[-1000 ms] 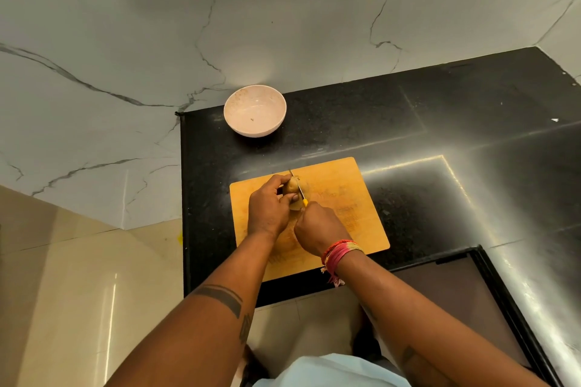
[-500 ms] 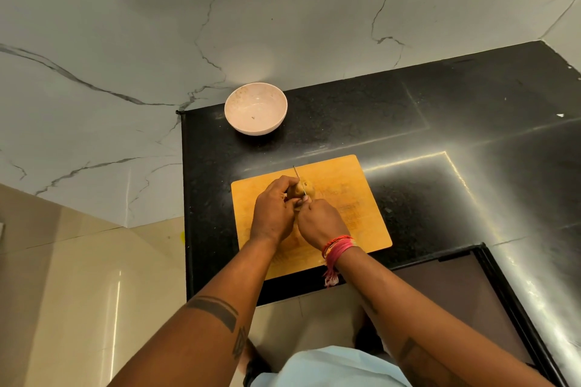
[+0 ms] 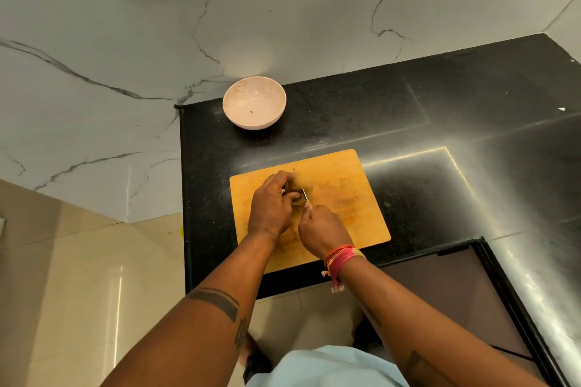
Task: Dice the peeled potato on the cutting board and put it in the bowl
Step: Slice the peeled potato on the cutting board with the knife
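A peeled yellowish potato (image 3: pixel 303 186) lies on the wooden cutting board (image 3: pixel 355 179), mostly hidden by my fingers. My left hand (image 3: pixel 272 207) is closed around the potato from the left and pins it to the board. My right hand (image 3: pixel 320 231) grips the handle of a small knife (image 3: pixel 300 185), whose thin blade runs across the potato and points away from me. A pale pink bowl (image 3: pixel 254 102) stands at the back left corner of the black counter, well apart from the board, with only specks inside.
The black stone counter (image 3: pixel 440 122) extends right and back to the marble wall (image 3: pixel 157 25). Its left edge drops off just left of the board. A dark recessed panel (image 3: pixel 456 286) lies at the near right.
My right hand has drawn back toward me a little and the knife blade has slid along the potato. The left hand keeps its hold in the same spot.
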A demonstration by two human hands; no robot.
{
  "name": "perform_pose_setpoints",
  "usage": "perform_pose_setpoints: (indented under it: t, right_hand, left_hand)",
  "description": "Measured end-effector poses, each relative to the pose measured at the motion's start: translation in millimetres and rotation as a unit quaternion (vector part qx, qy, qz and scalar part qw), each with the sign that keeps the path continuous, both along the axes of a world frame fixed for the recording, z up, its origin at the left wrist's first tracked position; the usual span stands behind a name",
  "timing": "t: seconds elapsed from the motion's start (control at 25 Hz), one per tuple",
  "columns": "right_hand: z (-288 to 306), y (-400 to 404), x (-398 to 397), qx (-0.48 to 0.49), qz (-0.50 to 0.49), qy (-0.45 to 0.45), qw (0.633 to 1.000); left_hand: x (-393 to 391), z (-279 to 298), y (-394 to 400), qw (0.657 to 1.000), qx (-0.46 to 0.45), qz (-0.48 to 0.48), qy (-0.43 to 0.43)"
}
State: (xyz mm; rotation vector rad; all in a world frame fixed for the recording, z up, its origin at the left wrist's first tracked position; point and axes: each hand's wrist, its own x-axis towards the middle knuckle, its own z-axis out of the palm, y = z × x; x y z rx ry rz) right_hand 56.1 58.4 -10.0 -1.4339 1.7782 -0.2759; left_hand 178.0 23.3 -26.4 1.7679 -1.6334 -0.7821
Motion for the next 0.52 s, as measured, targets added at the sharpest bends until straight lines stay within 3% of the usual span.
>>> perform_pose_setpoints:
  t: [0.28, 0.52]
  right_hand:
    - [3, -20, 0, 0.028, -0.007, -0.009, 1.0]
    - [-1, -11, -3, 0.039, 0.013, -0.008, 0.999]
  left_hand:
    - [-2, -4, 1, 0.999, -0.017, -0.028, -0.004]
    - [-2, -2, 2, 1.0, -0.002, 0.009, 0.002]
